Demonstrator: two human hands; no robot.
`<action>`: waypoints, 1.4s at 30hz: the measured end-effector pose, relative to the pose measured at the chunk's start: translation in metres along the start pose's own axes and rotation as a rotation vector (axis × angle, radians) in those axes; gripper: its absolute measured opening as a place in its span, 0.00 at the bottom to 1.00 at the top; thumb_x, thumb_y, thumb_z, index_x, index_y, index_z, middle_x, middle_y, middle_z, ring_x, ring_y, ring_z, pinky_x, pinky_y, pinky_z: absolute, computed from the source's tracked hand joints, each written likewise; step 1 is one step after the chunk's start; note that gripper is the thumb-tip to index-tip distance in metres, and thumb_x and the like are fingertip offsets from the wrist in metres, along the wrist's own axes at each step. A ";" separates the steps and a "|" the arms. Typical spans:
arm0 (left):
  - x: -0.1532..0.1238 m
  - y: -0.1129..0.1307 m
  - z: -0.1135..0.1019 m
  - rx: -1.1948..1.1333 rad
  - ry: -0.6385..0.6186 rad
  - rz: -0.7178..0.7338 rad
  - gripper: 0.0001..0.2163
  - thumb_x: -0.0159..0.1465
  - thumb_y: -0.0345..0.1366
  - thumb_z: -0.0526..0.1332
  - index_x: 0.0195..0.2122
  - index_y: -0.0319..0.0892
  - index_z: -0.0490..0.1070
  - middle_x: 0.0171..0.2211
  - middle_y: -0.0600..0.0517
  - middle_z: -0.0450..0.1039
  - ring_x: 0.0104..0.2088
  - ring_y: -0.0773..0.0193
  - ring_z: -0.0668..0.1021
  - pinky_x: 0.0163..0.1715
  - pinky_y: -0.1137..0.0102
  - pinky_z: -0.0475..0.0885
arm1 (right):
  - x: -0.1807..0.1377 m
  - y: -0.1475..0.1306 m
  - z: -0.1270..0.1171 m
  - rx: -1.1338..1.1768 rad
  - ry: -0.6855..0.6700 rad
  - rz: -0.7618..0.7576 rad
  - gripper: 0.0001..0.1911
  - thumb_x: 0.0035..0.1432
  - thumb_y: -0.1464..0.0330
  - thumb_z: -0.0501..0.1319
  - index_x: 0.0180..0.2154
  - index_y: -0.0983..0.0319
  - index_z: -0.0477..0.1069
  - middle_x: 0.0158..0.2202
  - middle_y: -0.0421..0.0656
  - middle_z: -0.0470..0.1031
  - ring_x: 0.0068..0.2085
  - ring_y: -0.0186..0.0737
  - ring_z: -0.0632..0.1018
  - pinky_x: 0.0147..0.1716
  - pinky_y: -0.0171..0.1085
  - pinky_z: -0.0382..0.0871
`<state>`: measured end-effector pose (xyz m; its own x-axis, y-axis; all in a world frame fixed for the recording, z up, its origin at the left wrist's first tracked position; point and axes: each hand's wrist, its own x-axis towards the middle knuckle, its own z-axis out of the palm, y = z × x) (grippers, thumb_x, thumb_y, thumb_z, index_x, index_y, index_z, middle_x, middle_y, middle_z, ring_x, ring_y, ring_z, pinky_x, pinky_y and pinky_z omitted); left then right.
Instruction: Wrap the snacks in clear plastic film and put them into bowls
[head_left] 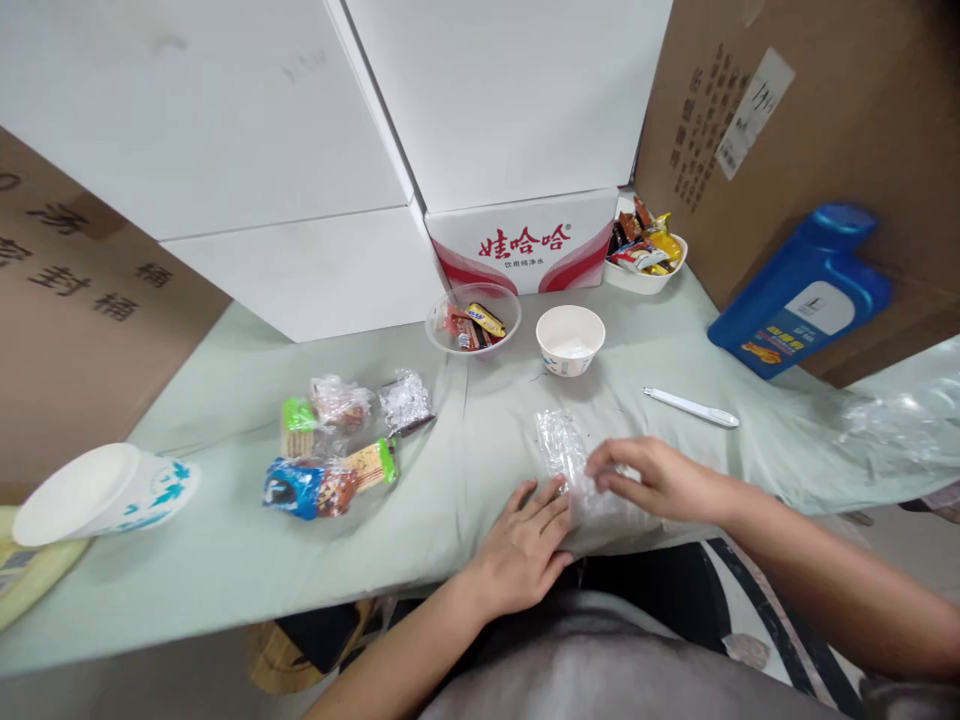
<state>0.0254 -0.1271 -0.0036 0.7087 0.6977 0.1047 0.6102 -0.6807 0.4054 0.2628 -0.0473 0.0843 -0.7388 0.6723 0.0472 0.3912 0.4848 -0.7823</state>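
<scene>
A crinkled clear plastic bag [564, 448] lies on the green cloth close in front of me. My left hand [526, 545] rests flat at its left edge, fingers spread. Above its right part, my right hand [654, 478] has thumb and fingertips pinched on the plastic. Beyond the bag stands a white paper bowl [570, 340], with a white utility knife [691, 407] off to its right. Wrapped snacks [330, 445], some with green ends and one in a blue packet, lie in a group to the left.
Wrapped sweets fill a clear plastic bowl [435, 335] and a white bowl [649, 282] at the back. A blue bottle [802, 290] leans by the brown carton [787, 200]. White boxes [517, 100] line the back. Stacked paper bowls [112, 490] lie tilted at far left.
</scene>
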 end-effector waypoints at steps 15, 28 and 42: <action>-0.001 -0.003 0.007 -0.091 0.199 -0.089 0.31 0.62 0.34 0.60 0.65 0.39 0.51 0.60 0.36 0.63 0.64 0.44 0.64 0.59 0.47 0.67 | 0.081 0.061 0.041 -0.615 0.182 0.272 0.09 0.66 0.68 0.54 0.42 0.63 0.71 0.40 0.48 0.78 0.42 0.45 0.76 0.39 0.38 0.62; 0.062 -0.050 -0.053 0.000 0.147 0.146 0.09 0.67 0.37 0.55 0.40 0.44 0.75 0.42 0.48 0.77 0.55 0.54 0.72 0.56 0.55 0.64 | 0.077 0.074 0.050 -0.649 0.250 0.204 0.11 0.66 0.67 0.54 0.45 0.63 0.71 0.39 0.49 0.75 0.43 0.46 0.74 0.39 0.39 0.64; 0.053 -0.100 -0.045 0.022 0.287 -0.149 0.06 0.63 0.34 0.62 0.40 0.42 0.74 0.43 0.46 0.73 0.48 0.55 0.73 0.49 0.58 0.69 | 0.065 0.059 0.034 -0.376 -0.045 -0.325 0.22 0.57 0.54 0.64 0.48 0.61 0.72 0.46 0.48 0.73 0.48 0.47 0.71 0.49 0.45 0.65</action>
<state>-0.0137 -0.0123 0.0024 0.4839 0.8224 0.2992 0.7096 -0.5688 0.4158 0.2189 0.0058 0.0204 -0.8749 0.4325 0.2178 0.3020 0.8389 -0.4528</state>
